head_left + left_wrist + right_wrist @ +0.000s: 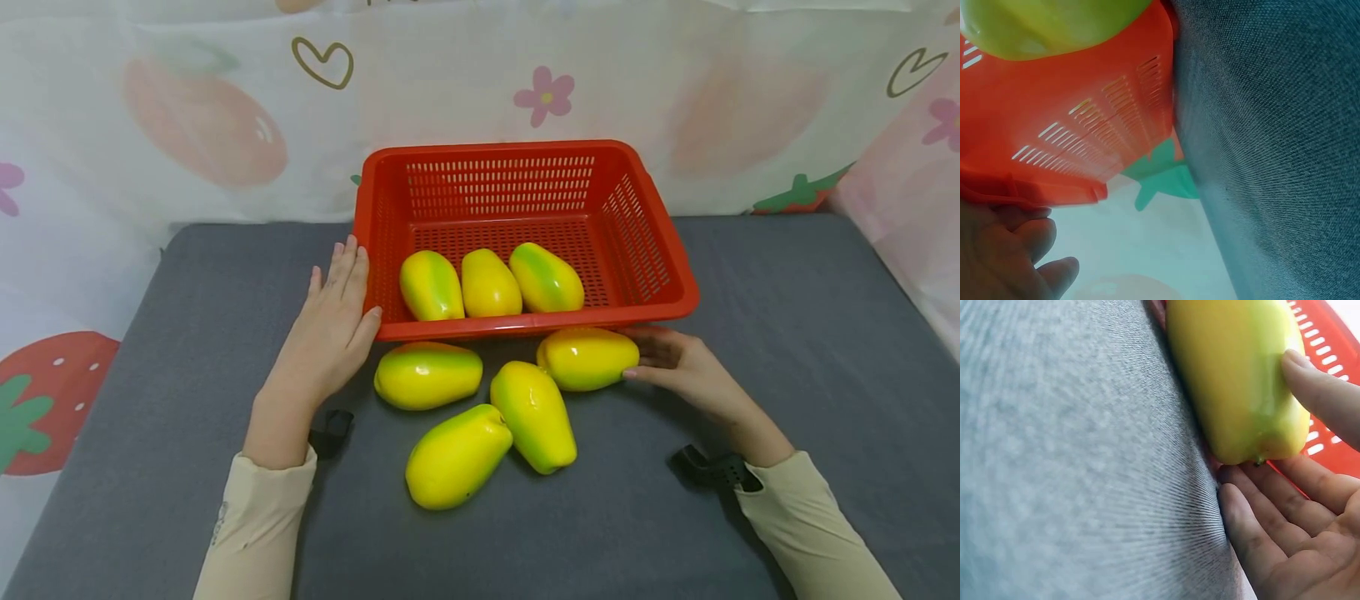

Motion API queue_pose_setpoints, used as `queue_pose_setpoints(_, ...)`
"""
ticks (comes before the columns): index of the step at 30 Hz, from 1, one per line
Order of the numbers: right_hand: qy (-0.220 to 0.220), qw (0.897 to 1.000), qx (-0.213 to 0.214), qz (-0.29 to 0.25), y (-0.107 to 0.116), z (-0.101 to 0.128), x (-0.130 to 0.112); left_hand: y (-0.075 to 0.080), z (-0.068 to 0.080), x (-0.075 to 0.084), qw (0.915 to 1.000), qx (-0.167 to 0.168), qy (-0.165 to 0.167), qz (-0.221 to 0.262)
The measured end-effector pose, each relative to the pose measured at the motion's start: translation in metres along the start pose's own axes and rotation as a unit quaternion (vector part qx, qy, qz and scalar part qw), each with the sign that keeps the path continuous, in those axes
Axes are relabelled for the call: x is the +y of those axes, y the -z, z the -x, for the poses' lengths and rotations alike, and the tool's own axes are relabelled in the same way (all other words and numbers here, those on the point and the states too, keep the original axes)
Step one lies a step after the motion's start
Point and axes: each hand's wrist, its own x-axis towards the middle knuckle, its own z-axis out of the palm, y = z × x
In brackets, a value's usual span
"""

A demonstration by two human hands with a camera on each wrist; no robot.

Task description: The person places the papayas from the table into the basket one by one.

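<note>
A red plastic basket (652,312) holds three yellow-green papayas, among them a middle papaya (491,285), lined up along its near wall. My left hand (330,325) lies with straight fingers against the basket's left side, its thumb at the near left corner. Just in front of the basket, my right hand (693,375) holds the right end of a papaya (585,358). In the right wrist view the thumb (1322,394) lies on that papaya's side, while the other fingers reach behind its stem end.
Three more papayas lie on the grey cloth before the basket: a left one (427,375), a middle one (534,417) and a nearer one (457,457). Behind the basket hangs a white curtain (450,83) printed with fruit and flowers.
</note>
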Motion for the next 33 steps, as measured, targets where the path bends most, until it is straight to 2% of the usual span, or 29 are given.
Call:
queue_pose_setpoints(9,0.004,1.0,0.03,0.004,0.004,0.003,-0.006,-0.001,-0.001,0.0,1.0,0.004,-0.003,0.001)
queue_pose_setpoints(14,-0.014,0.999,0.036,0.005,0.014,0.008,-0.009,-0.001,0.0,0.0,1.0,0.001,0.0,0.0)
queue_pose_setpoints(24,0.028,0.999,0.019,0.037,0.034,0.019,-0.016,-0.001,-0.001,0.0,1.0,0.001,0.003,0.001)
queue_pose_setpoints(33,0.002,0.996,-0.006,0.092,0.046,0.029,-0.028,0.0,0.0,0.001,1.0,0.002,0.002,0.004)
